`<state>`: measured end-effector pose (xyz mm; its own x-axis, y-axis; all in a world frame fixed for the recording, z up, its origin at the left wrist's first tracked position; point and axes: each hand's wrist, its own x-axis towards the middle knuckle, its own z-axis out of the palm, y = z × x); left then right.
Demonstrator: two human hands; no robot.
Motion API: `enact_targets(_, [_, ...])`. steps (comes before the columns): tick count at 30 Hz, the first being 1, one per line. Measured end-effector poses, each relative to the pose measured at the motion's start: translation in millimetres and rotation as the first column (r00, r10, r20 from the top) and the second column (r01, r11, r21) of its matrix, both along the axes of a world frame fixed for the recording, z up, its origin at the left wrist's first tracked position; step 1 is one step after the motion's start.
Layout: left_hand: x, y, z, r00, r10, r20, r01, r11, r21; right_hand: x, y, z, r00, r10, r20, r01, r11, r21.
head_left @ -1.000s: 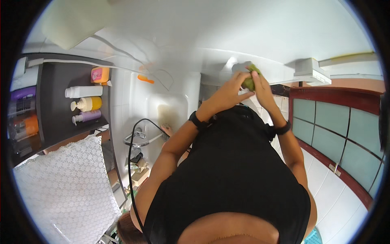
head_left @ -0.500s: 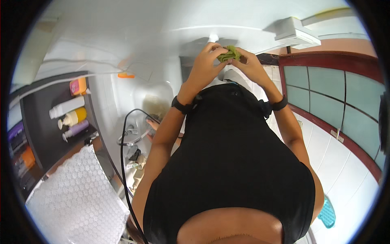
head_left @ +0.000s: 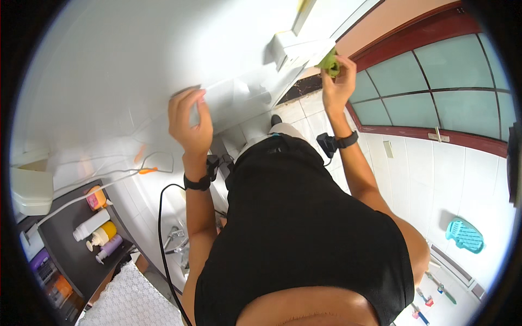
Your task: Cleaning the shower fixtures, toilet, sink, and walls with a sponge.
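A crumpled green cloth (head_left: 330,66) is pinched in my right hand (head_left: 340,87), against the right end of a white wall-mounted box (head_left: 299,49). My left hand (head_left: 190,120) is raised in front of the white wall (head_left: 136,70). Its fingers curl in and their tips come together with the thumb, with nothing visible between them. Whether the fingertips touch the wall cannot be made out. Black straps with small dark devices circle both wrists.
Left, a dark shelf (head_left: 60,217) holds several bottles, with a lace-patterned white cloth (head_left: 130,299) below it. A black cable (head_left: 161,233) runs by my left arm. Right are a red-framed glass door (head_left: 429,103) and a turquoise soap-dish-like holder (head_left: 465,235). Brushes (head_left: 424,304) hang at lower right.
My hands have come apart. The right carries the green cloth rightward to the white box; the left has let go of it and moved left along the wall. The view has turned right.
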<state>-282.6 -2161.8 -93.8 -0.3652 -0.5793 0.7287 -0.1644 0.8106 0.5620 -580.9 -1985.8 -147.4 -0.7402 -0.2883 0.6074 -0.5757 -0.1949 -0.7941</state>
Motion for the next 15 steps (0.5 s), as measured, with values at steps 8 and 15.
enact_targets(8, [-4.4, -14.6, 11.6, 0.978, 0.171, -0.119, -0.194, 0.956, -0.219, -29.3, -13.3, -9.6, 0.946, -0.191, -0.264, 0.216, 0.974, 0.071])
enact_targets(15, [-2.4, -16.4, 10.0, 0.979, 0.177, -0.103, -0.195, 0.962, -0.193, -70.9, -15.2, 8.5, 0.987, -0.088, -0.137, 0.096, 0.994, 0.055])
